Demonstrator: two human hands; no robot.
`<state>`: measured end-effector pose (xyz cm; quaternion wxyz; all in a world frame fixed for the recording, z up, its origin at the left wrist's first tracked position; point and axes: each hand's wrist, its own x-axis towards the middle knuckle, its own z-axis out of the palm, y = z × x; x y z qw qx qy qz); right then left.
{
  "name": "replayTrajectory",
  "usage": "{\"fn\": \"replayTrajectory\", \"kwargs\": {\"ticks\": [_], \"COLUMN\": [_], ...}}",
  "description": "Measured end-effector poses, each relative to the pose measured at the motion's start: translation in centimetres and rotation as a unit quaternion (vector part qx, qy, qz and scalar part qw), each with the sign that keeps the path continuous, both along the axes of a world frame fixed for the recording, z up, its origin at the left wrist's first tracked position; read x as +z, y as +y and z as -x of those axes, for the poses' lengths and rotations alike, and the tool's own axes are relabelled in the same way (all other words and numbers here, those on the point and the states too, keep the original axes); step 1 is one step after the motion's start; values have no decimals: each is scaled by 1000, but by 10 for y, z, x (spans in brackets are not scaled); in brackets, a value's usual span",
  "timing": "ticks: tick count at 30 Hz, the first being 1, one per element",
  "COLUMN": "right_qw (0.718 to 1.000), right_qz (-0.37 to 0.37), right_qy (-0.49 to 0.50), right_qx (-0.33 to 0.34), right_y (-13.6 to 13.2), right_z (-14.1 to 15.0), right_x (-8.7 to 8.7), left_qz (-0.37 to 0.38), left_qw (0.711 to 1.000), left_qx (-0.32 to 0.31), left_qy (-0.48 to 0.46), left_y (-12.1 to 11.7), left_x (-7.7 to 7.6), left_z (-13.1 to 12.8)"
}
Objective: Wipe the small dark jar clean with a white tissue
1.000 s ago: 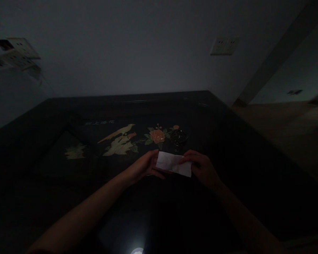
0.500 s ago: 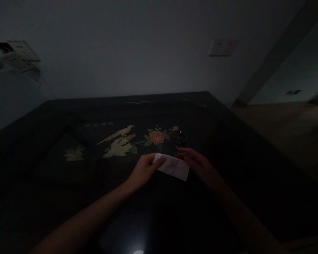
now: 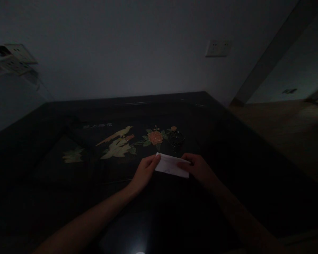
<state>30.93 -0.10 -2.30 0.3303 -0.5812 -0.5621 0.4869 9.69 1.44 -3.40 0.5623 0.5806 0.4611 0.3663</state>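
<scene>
A small white piece of paper is stretched between my hands above the dark, glossy tabletop. My left hand pinches its left end, the thumb lying on top. At the right end my right hand is closed on the paper, with the thumb across its face and the other fingers behind. Faint marks show near the paper's lower edge. Just beyond the right hand lies a dark, shiny round object, too dim to name.
The tabletop bears a decoration of a bird, a pink flower and leaves. Behind it rises a pale wall with a double socket. More sockets are at the left. Wooden floor lies to the right.
My right hand's raised fingers have come down and closed on the paper's right end. The paper now looks flatter and straighter. My left hand keeps its pinch.
</scene>
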Motion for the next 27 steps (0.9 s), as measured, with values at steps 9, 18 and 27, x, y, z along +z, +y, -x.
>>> {"fn": "replayTrajectory", "kwargs": {"ticks": [9, 18, 27], "right_qw": [982, 948, 949], "right_qz": [-11, -79, -111], "right_qy": [-174, -299, -292], "right_qx": [74, 75, 43], "right_y": [14, 19, 24], "right_z": [-41, -39, -48], "right_x": [-9, -24, -27], "left_qz": [-368, -381, -435], "left_qw": [871, 779, 752], "left_qx": [-195, -320, -306], "left_qy": [259, 382, 388], "left_y": [-12, -17, -2], "left_x": [-3, -26, -33], "left_z": [-6, -25, -32]}}
